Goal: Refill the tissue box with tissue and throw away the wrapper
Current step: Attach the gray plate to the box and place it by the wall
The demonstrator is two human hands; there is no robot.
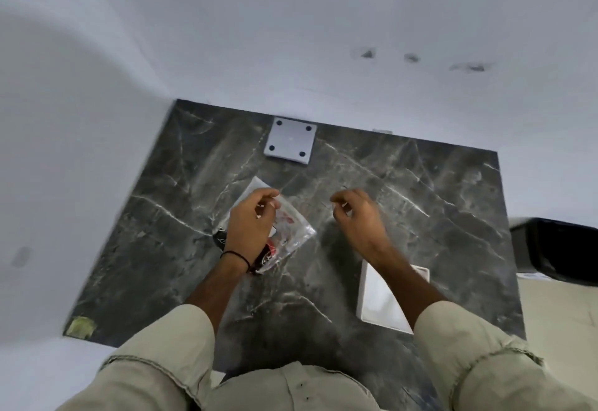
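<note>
Tissue pack (284, 226), clear wrapper with red print, lies on the dark marble counter (420, 203), left of centre. Left hand (252, 223) is over it, fingers curled, pinching the wrapper's top edge. Right hand (359, 216) hovers just beside the pack, fingers loosely curled; can't tell if it grips anything, maybe a thin bit of film. White open tissue box (382, 303) sits near the counter's front right, partly under the right forearm. Grey square plate (290, 145) at the back edge. Black bin (556, 248) off the right side.
</note>
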